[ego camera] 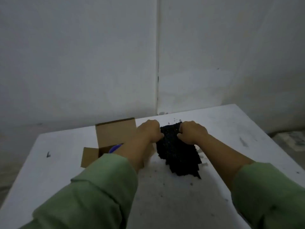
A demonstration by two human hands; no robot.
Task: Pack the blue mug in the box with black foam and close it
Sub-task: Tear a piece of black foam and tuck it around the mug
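Nearest the camera, two green sleeves (102, 187) reach out over the white table (54, 162), which is dusted with dark crumbs. Further on, one sheet of black foam (179, 156) hangs between both hands, its lower edge down at the tabletop. The left hand (149, 131) has its fingers curled tight on the top left corner, and the right hand (192, 132) pinches the top right corner the same way. It looks like a tear or a stretch to size the padding.

Behind the left forearm sits one cardboard box (113, 134), flaps up, just beside the foam. One blue mug (115, 148) is already inside, only a sliver of its rim peeking out.

So the padding step is on. Next, I'd say, the foam needs tucking around the mug, then the flaps folded shut. Beyond it all stands the plain grey wall (79, 55).
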